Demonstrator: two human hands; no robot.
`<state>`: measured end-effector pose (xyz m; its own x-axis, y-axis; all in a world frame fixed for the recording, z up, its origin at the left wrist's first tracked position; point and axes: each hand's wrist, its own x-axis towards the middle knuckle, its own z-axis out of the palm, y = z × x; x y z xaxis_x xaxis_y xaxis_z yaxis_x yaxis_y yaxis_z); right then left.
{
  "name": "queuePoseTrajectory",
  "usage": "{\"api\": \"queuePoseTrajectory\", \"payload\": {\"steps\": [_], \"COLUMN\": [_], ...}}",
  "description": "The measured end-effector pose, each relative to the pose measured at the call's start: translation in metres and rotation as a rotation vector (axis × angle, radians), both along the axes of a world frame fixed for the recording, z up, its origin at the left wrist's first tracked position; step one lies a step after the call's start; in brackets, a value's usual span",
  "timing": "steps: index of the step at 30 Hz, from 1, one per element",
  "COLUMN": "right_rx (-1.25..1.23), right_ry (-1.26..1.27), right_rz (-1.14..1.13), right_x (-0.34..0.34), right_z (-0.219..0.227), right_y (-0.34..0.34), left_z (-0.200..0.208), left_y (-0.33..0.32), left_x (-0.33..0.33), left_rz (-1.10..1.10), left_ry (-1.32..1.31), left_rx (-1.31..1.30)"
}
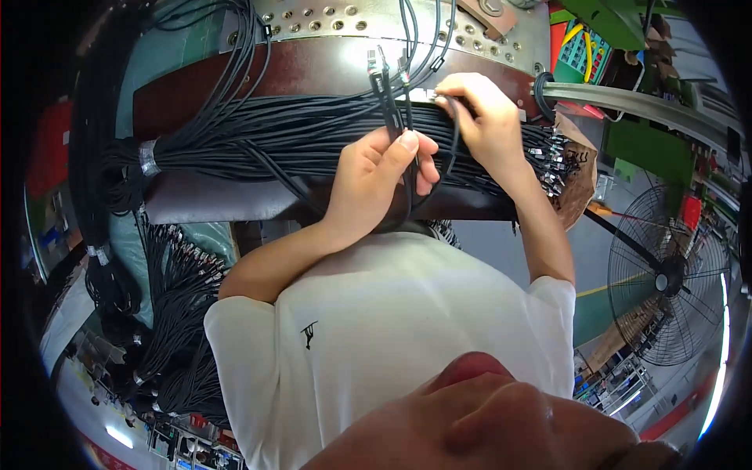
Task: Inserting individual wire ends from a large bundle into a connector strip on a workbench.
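Observation:
My left hand (380, 168) is closed, thumb over fingers, round a few black cables (392, 106) whose bare metal connector ends point away from me. To its right, my right hand (489, 121) pinches the end of another black cable (454, 137), which loops down toward my left hand. Its tip is mostly covered by the fingers. Under both hands a thick bundle of black cables (266, 129) lies across the dark red-brown bench (235, 205). A silvery band (148, 157) ties the bundle at the left, and many metal connectors (552, 160) fan out at its right end.
Behind the bench edge is a metal plate with round holes (313, 22), with loose cables hanging over it. A black fan (666, 274) stands at the right, below a metal rail (627, 98). More cable bundles (168, 313) hang at the lower left.

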<state>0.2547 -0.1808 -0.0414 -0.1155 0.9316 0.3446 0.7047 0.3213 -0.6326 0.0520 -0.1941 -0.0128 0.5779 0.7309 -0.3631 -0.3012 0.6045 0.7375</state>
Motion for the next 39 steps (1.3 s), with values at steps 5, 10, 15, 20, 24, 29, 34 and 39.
{"api": "queuePoseTrajectory", "payload": {"steps": [5, 10, 15, 20, 24, 29, 34, 39], "right_rx": [-0.274, -0.296, 0.169, 0.399, 0.402, 0.048, 0.061, 0.072], "right_ry": [0.049, 0.086, -0.201, -0.327, -0.295, -0.077, -0.226, -0.355], "right_rz": [-0.022, 0.038, 0.057, 0.135, 0.102, -0.069, -0.008, 0.009], "right_x": [0.000, -0.001, 0.000, 0.011, -0.005, 0.003, -0.002, -0.009], "right_z": [0.006, 0.003, 0.006, 0.012, 0.017, 0.006, 0.004, 0.004], "right_y": [0.005, 0.009, -0.001, -0.002, -0.008, -0.007, -0.006, -0.007], "left_z": [-0.005, -0.007, -0.007, 0.002, -0.001, 0.002, 0.005, -0.001], "left_y": [0.001, 0.000, 0.001, 0.000, 0.002, 0.000, 0.004, 0.000], "left_x": [0.000, 0.002, 0.002, 0.007, 0.008, -0.002, 0.002, 0.009], "left_rz": [-0.061, -0.073, -0.097, -0.255, -0.292, -0.012, -0.121, -0.073], "left_ry": [-0.091, -0.097, -0.090, -0.047, -0.065, 0.059, -0.099, -0.153], "left_rx": [-0.150, -0.126, -0.146, -0.176, -0.179, 0.161, -0.104, -0.136]}}
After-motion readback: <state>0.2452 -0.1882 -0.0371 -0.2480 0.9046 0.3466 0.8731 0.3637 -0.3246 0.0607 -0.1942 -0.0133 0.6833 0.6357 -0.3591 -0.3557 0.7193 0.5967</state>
